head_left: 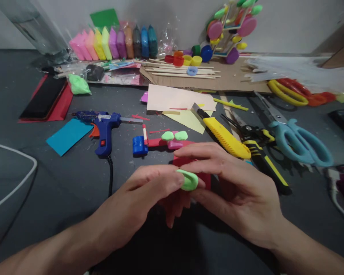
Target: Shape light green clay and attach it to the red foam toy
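My left hand (pixel 149 191) and my right hand (pixel 232 183) meet at the middle of the dark table. Together they pinch a small flat piece of light green clay (pixel 188 180) between thumbs and fingertips. Both hands are closed on it. Under the fingers lies a red piece (pixel 205 177), partly hidden. Just beyond the hands lies a small model (pixel 160 142) with a blue bottle cap, a red stick and two green clay blobs on pink.
A blue glue gun (pixel 103 128) lies to the left, a yellow box cutter (pixel 222 133), black-yellow pliers (pixel 260 147) and light blue scissors (pixel 298 139) to the right. Coloured clay packs (pixel 114 42), sticks, bottle caps and a cardboard sheet (pixel 226 76) stand at the back.
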`<state>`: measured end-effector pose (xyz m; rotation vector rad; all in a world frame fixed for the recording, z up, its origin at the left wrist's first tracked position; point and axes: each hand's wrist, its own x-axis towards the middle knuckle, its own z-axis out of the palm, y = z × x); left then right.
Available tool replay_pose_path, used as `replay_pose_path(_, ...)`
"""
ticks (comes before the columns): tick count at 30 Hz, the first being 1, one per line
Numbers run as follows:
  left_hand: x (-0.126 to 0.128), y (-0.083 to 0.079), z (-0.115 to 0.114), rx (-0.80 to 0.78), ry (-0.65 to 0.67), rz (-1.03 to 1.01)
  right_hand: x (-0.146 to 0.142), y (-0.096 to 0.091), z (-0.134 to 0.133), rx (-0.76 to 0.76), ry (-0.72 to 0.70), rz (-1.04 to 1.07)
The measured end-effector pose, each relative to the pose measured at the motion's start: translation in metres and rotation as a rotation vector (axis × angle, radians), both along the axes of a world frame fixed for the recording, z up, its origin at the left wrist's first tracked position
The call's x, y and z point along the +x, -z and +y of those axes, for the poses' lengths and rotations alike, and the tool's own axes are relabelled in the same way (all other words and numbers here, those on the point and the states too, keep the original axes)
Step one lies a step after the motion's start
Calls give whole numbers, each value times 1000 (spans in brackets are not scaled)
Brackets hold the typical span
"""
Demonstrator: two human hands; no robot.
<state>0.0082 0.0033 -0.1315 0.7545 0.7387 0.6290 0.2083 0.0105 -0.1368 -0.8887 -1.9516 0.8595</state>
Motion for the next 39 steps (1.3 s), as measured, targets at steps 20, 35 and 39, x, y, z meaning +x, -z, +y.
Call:
replay_pose_path(20, 3, -2, -2, 62, -27, 174, 0, 5, -2, 126, -21, -29)
replay_pose_path(35, 5, 0, 2, -8, 42, 58, 0, 4, -2, 17, -51, -5)
replay_pose_path(39, 6, -2, 2, -2, 56, 80, 0, 4, -2, 2, -65, -7)
